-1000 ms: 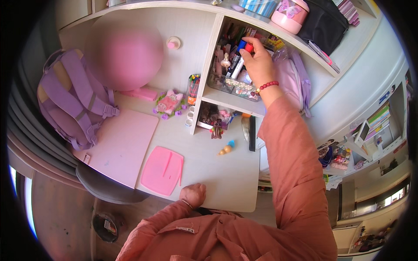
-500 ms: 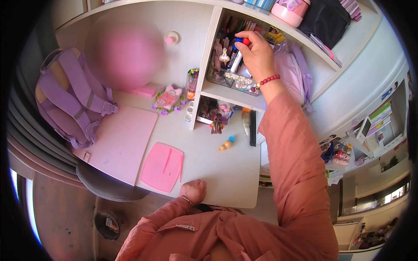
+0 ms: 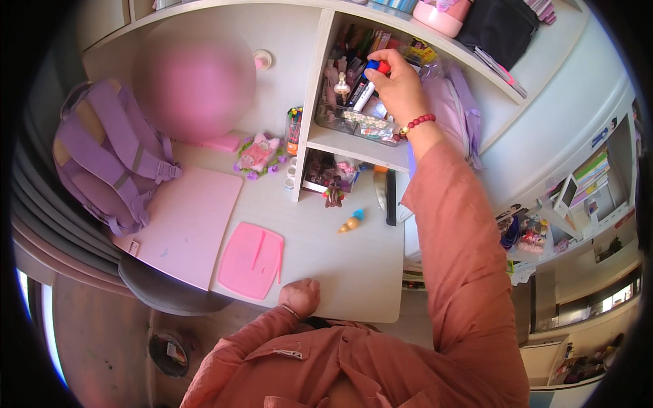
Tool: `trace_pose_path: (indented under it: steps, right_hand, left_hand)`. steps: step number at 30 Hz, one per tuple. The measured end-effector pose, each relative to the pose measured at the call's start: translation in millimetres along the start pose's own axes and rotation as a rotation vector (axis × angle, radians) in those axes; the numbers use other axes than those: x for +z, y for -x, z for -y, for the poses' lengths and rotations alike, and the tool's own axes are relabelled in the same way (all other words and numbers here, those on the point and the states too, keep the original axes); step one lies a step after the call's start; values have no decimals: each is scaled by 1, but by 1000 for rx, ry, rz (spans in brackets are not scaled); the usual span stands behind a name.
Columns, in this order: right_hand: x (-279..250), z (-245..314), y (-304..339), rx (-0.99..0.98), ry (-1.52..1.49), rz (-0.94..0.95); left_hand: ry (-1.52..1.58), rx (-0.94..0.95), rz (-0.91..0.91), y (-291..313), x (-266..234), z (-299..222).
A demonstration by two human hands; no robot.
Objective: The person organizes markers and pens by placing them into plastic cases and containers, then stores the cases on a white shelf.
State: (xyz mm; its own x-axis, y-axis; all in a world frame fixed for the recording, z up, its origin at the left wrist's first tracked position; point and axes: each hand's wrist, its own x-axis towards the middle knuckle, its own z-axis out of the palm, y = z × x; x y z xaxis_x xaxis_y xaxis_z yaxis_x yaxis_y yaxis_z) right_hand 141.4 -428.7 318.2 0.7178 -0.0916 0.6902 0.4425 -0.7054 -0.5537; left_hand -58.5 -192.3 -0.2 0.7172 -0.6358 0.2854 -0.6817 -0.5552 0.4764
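At the upper shelf cubby, my right hand (image 3: 401, 88) pinches markers by their tops; one cap is blue (image 3: 373, 65) and one is red (image 3: 384, 67). A white marker body (image 3: 364, 96) slants down from my fingers into a clear plastic organizer (image 3: 329, 117). Other pens and a small doll figure (image 3: 342, 86) stand in that organizer, with a strip of pearl-like beads along its front. Curled into a loose fist, my left hand (image 3: 300, 296) rests on the front edge of the desk (image 3: 360, 272). Its fingertips are hidden.
A pink board (image 3: 250, 261) with thin pink strips lies left of centre. A pink desk mat (image 3: 187, 224) and a purple backpack (image 3: 112, 156) are farther left. Beads shaped like a cone (image 3: 352, 221) lie below the lower cubby. A lilac bag (image 3: 445, 109) fills the cubby's right side.
The whole view has shifted slightly left. My right hand keeps its pinch on the markers, and the white one leans a little more. My left hand stays on the desk edge.
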Motion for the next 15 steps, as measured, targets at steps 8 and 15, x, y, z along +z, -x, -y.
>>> trace_pose_path:
  steps: [8,15]
  right_hand:
    - [-19,5,-2,39,-32,-98]
    - [-38,23,10,-152,138,-267]
  left_hand:
    - [-90,-72,205,-4,-4,-2]
    - [-115,-125,289,-4,-9,-7]
